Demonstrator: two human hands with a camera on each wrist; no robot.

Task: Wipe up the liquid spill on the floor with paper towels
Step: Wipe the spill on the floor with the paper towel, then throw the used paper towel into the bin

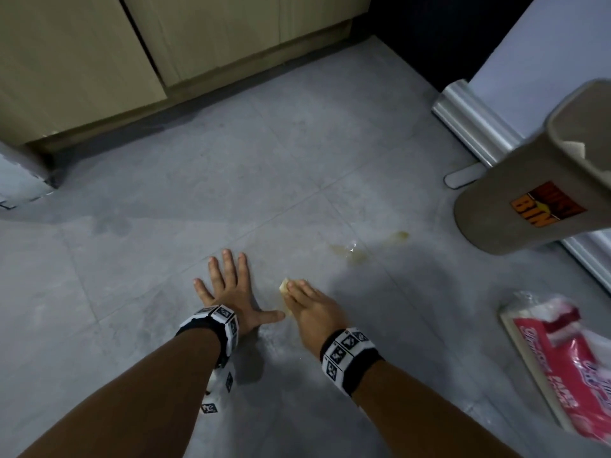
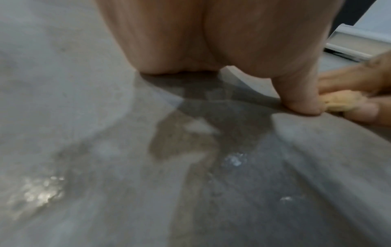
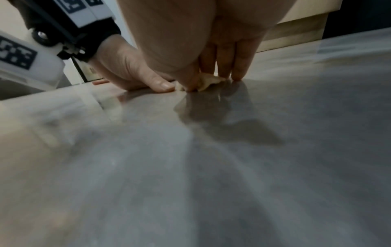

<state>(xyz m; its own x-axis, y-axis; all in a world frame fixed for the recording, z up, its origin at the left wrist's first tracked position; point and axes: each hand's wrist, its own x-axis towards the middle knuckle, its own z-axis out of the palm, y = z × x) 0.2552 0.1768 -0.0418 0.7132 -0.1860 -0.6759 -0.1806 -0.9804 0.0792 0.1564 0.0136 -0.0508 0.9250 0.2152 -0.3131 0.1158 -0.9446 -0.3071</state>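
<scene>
A: Floor (image 1: 165, 193) is mostly wiped; yellow spill (image 1: 347, 251) sits toward the bin (image 1: 515, 206).
B: Left hand (image 1: 228, 292) spread flat, bracing. Right hand (image 1: 310, 309) presses 1 soaked paper towel wad (image 1: 285, 286). Advise sweeping toward the spill under firm pressure.

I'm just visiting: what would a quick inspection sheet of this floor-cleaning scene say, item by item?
Surface: grey tiled floor, yellowish liquid patch unwiped.
Job's things: crumpled, yellow-stained paper towel wad under right fingers; red-and-white paper towel pack lies right.
Clutter: beige plastic waste bin.
Hands: left hand flat on floor, fingers spread; right hand presses the wad.
Cables: nothing seen.
Surroundings: beige wooden cabinets, white appliance door.
</scene>
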